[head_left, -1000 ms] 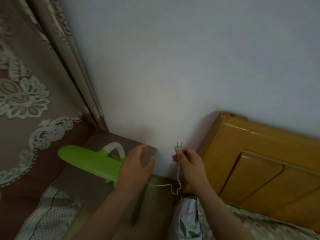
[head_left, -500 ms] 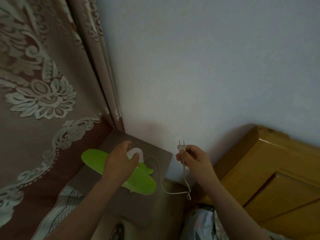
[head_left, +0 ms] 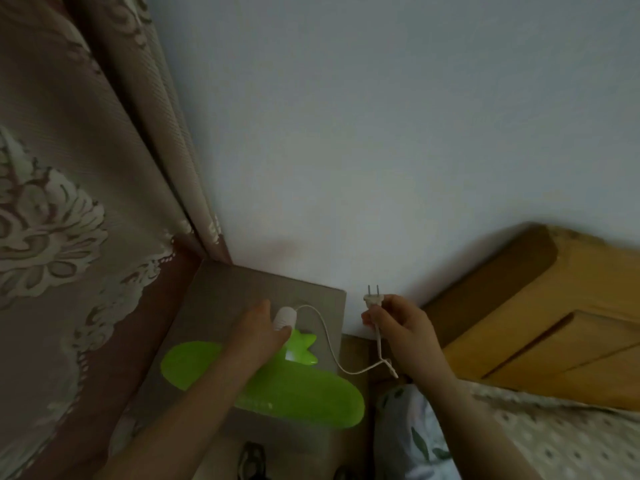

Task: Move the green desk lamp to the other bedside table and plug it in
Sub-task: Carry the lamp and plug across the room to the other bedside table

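Observation:
The green desk lamp (head_left: 304, 396) lies across the grey top of the bedside table (head_left: 235, 292), its long flat head stretching from left to lower right. My left hand (head_left: 258, 332) grips the lamp's white neck (head_left: 285, 317) from above. A thin white cord (head_left: 329, 344) runs from the neck in a loop to my right hand (head_left: 401, 327). That hand pinches the white two-pin plug (head_left: 373, 296), pins pointing up, just in front of the wall. No socket shows in the frame.
A brown curtain with pale lace pattern (head_left: 79, 209) hangs at the left beside the table. The wooden headboard (head_left: 540, 313) stands at the right, with a leaf-print pillow (head_left: 415, 438) and dotted bedding (head_left: 561, 434) below it. The blue-white wall (head_left: 381, 133) fills the background.
The lamp has swung so its head reaches toward the lower right, and my left hand stays on its neck. My right hand keeps the plug upright near the wall.

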